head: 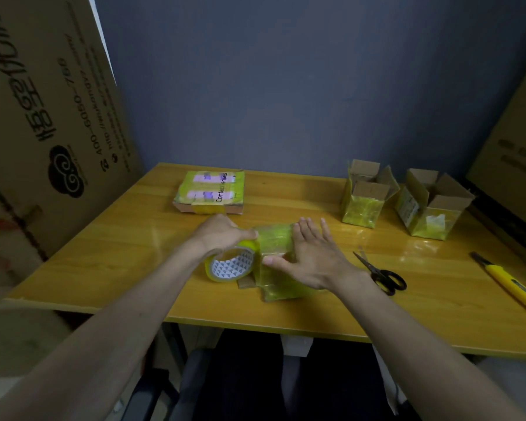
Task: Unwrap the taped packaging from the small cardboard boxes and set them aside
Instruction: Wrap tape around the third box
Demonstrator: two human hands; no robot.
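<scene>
Both hands on the taped box [275,241], mid-table, near the front edge.

Left hand [222,233] grips the tape roll [233,264], fingers curled over its top; roll sits just left of the box, touching it. Right hand [313,253] lies flat on the box, fingers straight and spread, thumb pressing the front face. 2 opened boxes [366,194] [428,205] stand at the right rear, flaps up, close together. A flat taped package [211,191] lies at the rear left of centre. Scissors [380,273] lie just right of the right wrist; a yellow utility knife [509,284] is by the table [119,253] right edge.
</scene>
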